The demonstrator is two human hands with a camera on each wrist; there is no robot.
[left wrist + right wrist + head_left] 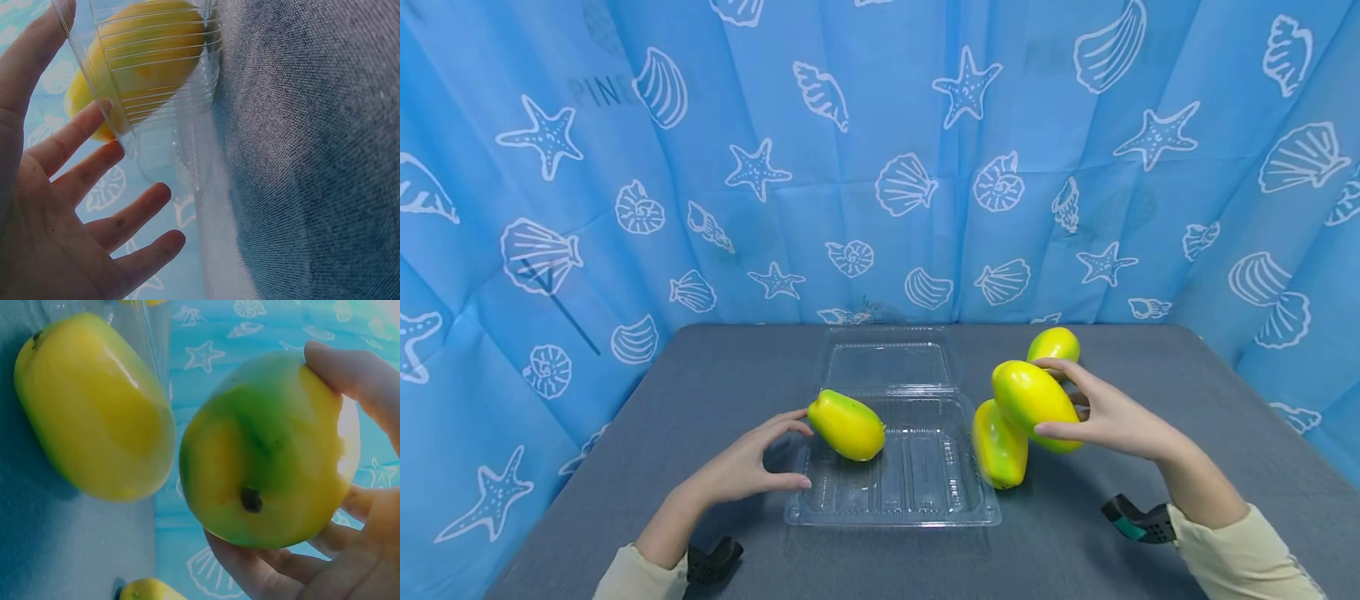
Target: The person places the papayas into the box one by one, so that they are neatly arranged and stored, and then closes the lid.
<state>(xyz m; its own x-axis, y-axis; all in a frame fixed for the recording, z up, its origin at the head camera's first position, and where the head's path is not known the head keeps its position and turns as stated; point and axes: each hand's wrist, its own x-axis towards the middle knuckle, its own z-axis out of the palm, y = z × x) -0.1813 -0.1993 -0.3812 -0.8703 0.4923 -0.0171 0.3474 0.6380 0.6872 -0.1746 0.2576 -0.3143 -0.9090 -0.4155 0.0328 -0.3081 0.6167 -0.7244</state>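
Note:
My right hand [1108, 414] grips a yellow-green papaya [1033, 400] above the table, with the thumb on one side and fingers on the other. Its dark stem end faces the right wrist camera. Another papaya [94, 409] stands just right of the clear plastic clamshell box [917, 523], partly behind the held one in the head view. Inside the box's base lies one papaya [850, 427], tilted toward the left wall. My left hand [748, 462] is at the box's left edge, fingers spread; in the left wrist view fingertips [103, 109] reach the rim.
A further papaya [1055, 343] sits at the back right, partly behind the held one. The box's lid [887, 362] lies folded back on the grey cloth-covered table [737, 367]. A blue shell-print curtain [880, 233] hangs behind.

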